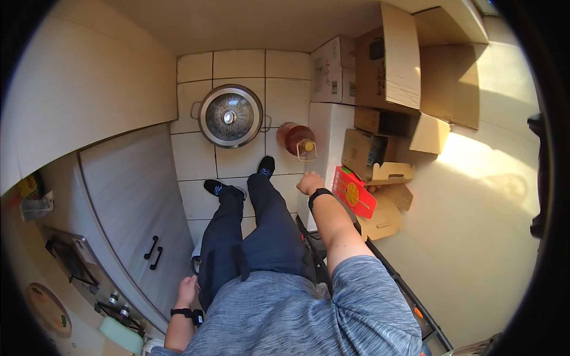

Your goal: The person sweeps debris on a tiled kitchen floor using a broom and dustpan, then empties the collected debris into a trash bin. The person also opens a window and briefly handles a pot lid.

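My right hand [310, 183], with a black band on its wrist, is held out with its fingers curled. I see nothing in it. Just beyond it, a large plastic bottle [294, 137] of reddish-brown liquid stands on the tiles, with a yellow cap and a carrying handle. A gap shows between the hand and that handle. My left hand [187, 290] hangs low beside my left thigh, near the grey cabinet doors [138, 204]; its palm side is hidden. On the floor ahead of my feet sits a round steel pot [230, 116] with a glass lid and two side handles.
To my right are a tall white box [327, 138], stacked cardboard boxes [387, 71] with open flaps, and a red carton [352, 192]. A black-framed rack [396, 280] runs along my right side. The counter on my left holds a gas hob [73, 258] and a round board [49, 310].
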A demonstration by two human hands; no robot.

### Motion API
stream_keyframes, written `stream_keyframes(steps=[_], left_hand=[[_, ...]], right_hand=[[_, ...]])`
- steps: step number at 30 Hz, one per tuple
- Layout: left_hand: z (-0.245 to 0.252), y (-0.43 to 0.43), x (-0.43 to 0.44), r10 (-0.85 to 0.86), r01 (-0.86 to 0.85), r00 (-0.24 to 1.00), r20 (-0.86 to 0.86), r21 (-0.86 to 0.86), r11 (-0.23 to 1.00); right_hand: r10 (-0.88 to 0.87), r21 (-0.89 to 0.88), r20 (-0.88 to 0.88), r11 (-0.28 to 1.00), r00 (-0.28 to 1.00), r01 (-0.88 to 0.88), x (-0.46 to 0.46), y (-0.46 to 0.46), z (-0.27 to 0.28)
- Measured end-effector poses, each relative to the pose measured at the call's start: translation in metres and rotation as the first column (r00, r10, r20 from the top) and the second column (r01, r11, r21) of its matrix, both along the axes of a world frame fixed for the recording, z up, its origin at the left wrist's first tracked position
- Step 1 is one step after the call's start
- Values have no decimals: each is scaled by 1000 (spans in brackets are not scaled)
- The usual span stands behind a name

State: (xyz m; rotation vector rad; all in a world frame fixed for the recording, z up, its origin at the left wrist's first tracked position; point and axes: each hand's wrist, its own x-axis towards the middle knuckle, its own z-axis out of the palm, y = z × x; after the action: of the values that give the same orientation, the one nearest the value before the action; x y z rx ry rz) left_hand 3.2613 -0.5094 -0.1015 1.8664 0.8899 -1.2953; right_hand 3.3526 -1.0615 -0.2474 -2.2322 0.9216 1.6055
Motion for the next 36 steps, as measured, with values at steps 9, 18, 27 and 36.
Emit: stream_keyframes(steps=[9,18,27,36], left_hand=[[3,-42,13,229,-212,942,-245,93,973],[-7,-47,5,396,-381,905,-155,121,917],[-5,-53,1,177,-168,983,-45,157,973],[10,-46,-23,158,-165,980,117,52,985]], right_hand=[[21,3,117,1000,993,-21,0,-37,-101],[218,37,48,975,975,-220,7,-51,-133],[258,-47,174,966,950,-254,44,-46,-73],[347,86,220,924,912,-373,31,-11,35]])
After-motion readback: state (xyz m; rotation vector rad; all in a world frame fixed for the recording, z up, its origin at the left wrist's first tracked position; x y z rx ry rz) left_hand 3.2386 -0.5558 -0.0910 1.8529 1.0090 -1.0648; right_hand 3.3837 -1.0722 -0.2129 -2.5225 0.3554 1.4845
